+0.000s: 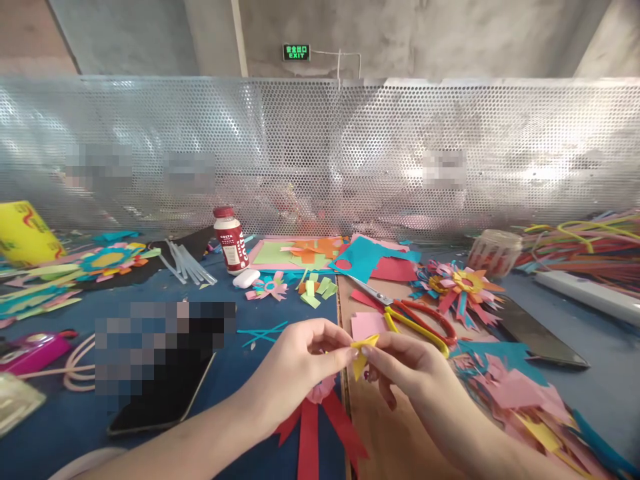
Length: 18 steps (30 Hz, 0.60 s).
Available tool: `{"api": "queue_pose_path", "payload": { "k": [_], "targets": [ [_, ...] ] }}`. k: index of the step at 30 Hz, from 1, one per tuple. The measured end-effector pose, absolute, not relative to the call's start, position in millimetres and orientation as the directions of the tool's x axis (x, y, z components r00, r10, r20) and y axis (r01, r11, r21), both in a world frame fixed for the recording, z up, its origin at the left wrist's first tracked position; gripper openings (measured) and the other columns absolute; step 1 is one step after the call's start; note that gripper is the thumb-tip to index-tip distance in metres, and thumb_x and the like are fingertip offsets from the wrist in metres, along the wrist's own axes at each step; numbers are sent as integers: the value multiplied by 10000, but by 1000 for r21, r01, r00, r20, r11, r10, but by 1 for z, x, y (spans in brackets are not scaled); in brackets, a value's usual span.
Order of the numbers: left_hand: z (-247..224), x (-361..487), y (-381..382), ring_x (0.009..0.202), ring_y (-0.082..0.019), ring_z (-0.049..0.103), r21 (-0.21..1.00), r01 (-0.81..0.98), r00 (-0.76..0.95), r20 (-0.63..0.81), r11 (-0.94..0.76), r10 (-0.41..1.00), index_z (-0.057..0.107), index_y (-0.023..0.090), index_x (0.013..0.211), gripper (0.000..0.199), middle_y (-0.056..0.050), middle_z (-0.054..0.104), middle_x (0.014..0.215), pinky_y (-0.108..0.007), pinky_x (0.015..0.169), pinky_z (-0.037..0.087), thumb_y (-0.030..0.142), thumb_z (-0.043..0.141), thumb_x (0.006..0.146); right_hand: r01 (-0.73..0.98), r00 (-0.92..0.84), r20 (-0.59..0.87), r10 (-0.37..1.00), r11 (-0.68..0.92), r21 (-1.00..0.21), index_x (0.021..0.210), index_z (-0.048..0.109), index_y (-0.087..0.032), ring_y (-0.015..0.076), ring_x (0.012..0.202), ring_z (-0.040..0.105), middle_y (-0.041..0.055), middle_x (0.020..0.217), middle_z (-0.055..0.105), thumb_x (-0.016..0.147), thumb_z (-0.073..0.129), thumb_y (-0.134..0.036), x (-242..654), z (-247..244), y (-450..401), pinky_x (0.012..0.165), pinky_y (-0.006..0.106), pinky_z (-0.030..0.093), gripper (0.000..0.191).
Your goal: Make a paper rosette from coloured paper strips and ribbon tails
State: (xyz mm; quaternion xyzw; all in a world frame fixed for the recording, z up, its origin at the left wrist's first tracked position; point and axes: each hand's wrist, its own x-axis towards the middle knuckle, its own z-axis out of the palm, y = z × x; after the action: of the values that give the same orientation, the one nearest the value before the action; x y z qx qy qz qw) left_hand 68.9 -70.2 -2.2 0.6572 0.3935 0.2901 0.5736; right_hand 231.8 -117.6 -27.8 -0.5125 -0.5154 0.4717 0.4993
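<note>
A small folded piece of yellow paper point(359, 366) is pinched between both hands above the table's middle. My left hand point(305, 363) grips its left side with thumb and fingers closed. On its right side, my right hand point(407, 363) pinches it between thumb and forefinger. Below my left hand lies a pink paper rosette point(320, 391) with red paper ribbons point(309, 440), partly hidden by the hand. Just beyond my right hand rest scissors point(420, 323) with red and yellow handles, beside a pink paper square point(367, 325).
A Costa bottle point(231, 241) stands at the back, near glue sticks point(187, 262). Black phones point(165, 393) lie left and right. Coloured paper sheets point(365, 257), paper flowers point(465, 285) and pink scraps point(523, 387) cover much of the table. A perforated metal screen point(310, 147) borders the far side.
</note>
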Motion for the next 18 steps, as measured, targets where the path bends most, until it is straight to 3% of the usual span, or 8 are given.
{"api": "queue_pose_path", "payload": {
  "k": [6,12,18],
  "targets": [
    [1,70,-72,517,-67,482,974,228,511,-134,16,849,611,162,806,143,41,576,632,-171,431,313,292,626,751,72,12,48,999,47,-996,771,662,-145,69,476,435,-22,604,510,778,592,-426,233,-30,-117,422,184,387,290],
    [3,71,-72,447,-80,482,964,252,512,-205,82,834,595,164,831,138,60,534,509,-189,418,324,285,600,764,60,7,41,999,40,-997,776,641,-147,74,495,449,-10,638,548,774,597,-446,233,-34,-117,439,191,387,302],
    [3,71,-71,467,-79,489,963,256,515,-213,89,830,612,159,788,118,53,538,540,-189,419,320,269,615,745,38,12,15,1000,14,-999,692,571,-151,78,462,440,-27,593,506,727,634,-486,232,-35,-118,407,203,390,343]
  ]
}}
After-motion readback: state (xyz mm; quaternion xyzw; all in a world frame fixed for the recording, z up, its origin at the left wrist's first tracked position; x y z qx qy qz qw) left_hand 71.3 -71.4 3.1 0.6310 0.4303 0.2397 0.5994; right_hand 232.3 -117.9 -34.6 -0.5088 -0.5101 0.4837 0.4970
